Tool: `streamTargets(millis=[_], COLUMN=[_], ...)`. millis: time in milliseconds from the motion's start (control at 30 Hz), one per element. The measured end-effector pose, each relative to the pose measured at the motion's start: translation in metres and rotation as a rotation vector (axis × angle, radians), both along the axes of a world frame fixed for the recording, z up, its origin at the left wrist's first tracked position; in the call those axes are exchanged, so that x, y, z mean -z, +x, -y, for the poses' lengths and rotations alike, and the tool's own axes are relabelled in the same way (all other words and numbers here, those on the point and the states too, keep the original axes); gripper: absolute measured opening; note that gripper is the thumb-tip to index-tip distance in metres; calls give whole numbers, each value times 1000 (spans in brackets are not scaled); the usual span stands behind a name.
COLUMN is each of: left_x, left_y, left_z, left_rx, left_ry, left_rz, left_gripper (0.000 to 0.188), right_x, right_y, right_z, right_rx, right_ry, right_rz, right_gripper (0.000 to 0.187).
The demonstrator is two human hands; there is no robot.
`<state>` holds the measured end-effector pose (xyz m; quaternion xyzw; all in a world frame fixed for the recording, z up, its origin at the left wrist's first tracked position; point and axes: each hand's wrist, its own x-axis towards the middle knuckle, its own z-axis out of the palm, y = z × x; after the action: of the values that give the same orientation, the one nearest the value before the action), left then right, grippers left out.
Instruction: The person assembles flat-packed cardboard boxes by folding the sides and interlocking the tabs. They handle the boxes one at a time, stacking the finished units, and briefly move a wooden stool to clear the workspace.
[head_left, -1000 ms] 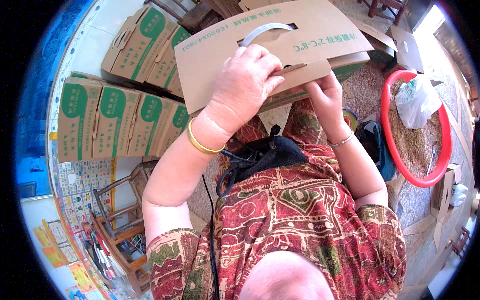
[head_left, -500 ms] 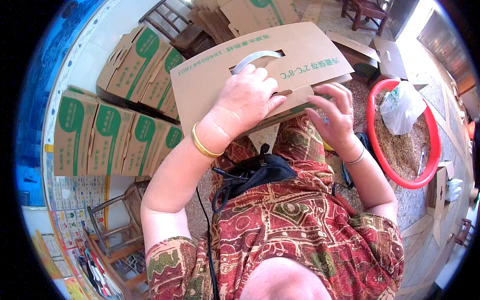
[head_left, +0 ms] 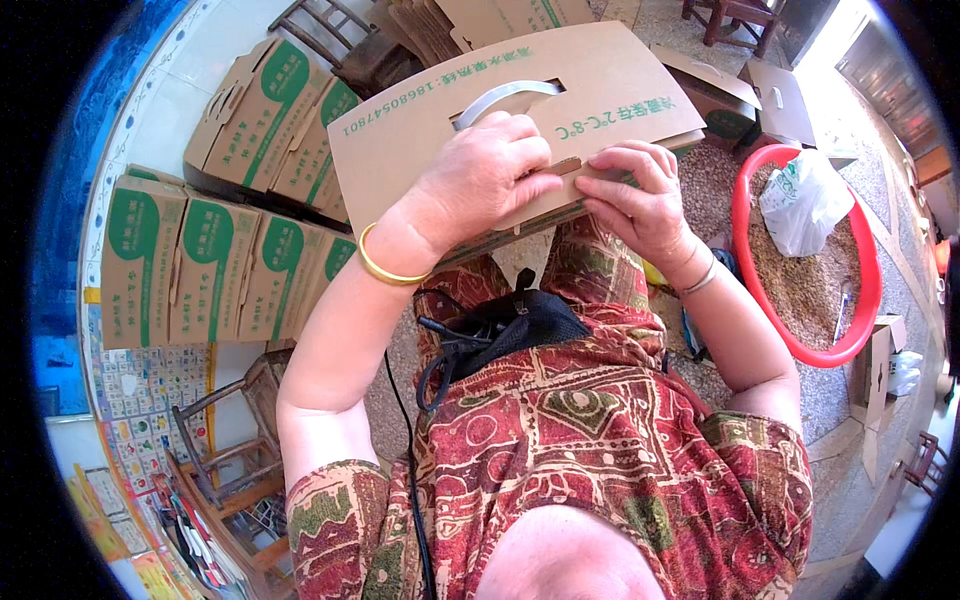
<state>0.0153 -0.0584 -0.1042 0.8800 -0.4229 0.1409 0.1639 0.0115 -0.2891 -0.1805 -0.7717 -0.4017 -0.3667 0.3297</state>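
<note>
A brown cardboard carton (head_left: 400, 150) with green print rests in front of me above my knees. A pale plastic carry handle (head_left: 507, 98) arches out of a slot in its top panel. My left hand (head_left: 487, 170), with a gold bangle at the wrist, is closed with curled fingers on the top panel, its thumb along the near edge. Beside a small cut-out in that edge, my right hand (head_left: 640, 195) pinches the cardboard between thumb and fingers. The fingertips of my left hand are partly hidden.
Several similar cartons (head_left: 205, 270) stand in rows at the left. A red-rimmed round basin (head_left: 868, 290) at the right holds brown grainy material and a white plastic bag (head_left: 805, 203). Two opened cartons (head_left: 780, 110) stand far right; a wooden chair (head_left: 240, 430) is at the lower left.
My right hand has moved left onto the carton's near edge, and its spread fingers have closed there. The front flap now sits closer to the top panel.
</note>
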Motion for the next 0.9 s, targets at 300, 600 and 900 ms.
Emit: streamTargets(millis=[300, 600, 900], left_x=[13, 21, 20], left_y=[-38, -34, -31], left_z=[2, -5, -9], left_rx=[-420, -386, -389], left_ry=[-161, -165, -93], left_rz=[76, 119, 97], left_gripper=[28, 38, 44], right_x=[-38, -48, -33], right_y=[1, 31, 39], right_z=[-12, -36, -40], right_rx=[12, -270, -195], right_ry=[-19, -233, -92], right_rz=[-240, -328, -360], right_gripper=[37, 13, 12])
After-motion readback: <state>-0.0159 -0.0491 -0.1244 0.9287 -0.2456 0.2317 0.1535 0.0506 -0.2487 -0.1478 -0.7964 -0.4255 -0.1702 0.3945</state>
